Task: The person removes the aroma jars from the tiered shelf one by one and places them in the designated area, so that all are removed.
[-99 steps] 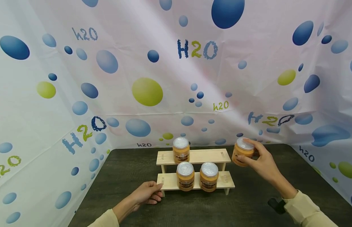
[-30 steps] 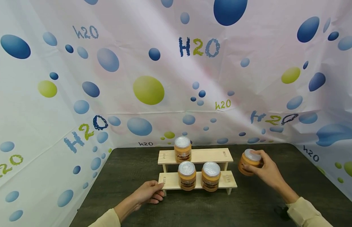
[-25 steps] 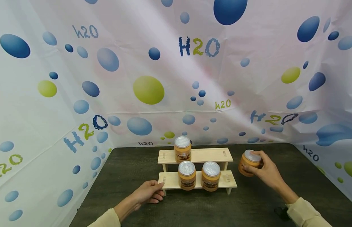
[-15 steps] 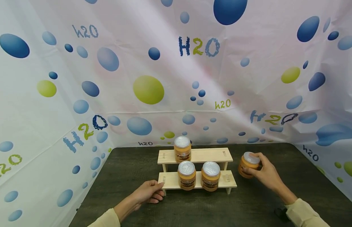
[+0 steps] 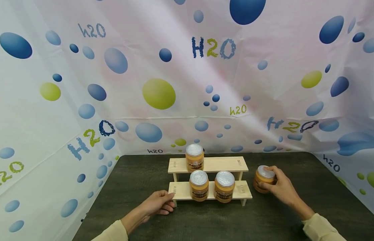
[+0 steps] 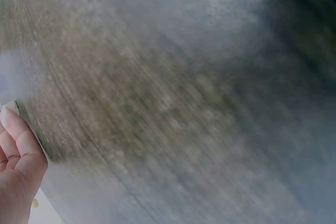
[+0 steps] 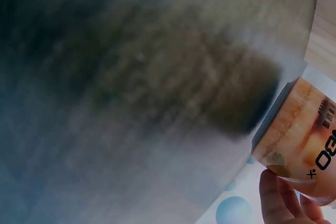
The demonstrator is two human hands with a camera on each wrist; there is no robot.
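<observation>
In the head view, my right hand (image 5: 280, 187) grips an orange jar (image 5: 260, 184) with a silver ridged lid, right of a two-step wooden stand. The jar looks upright and is low over the table; whether its base touches I cannot tell. The right wrist view shows its dark-lettered label (image 7: 320, 140) and my fingers (image 7: 270, 195) along its side. My left hand (image 5: 158, 203) holds the left end of the lower step (image 5: 181, 190), thumb on top. Two matching jars, one left (image 5: 199, 187) and one right (image 5: 224, 188), stand on that step; another jar (image 5: 194, 159) stands on the upper step (image 5: 223, 164).
The stand sits on a dark wood-grain table (image 5: 205, 221). Behind and along both sides hangs a white curtain (image 5: 129, 110) with blue and green spots and H2O lettering. Dark tabletop surrounds the stand and the held jar.
My right hand has brought the jar down from beside the upper step toward the table, lately drifting slightly left. My left hand and the jars on the stand stay put.
</observation>
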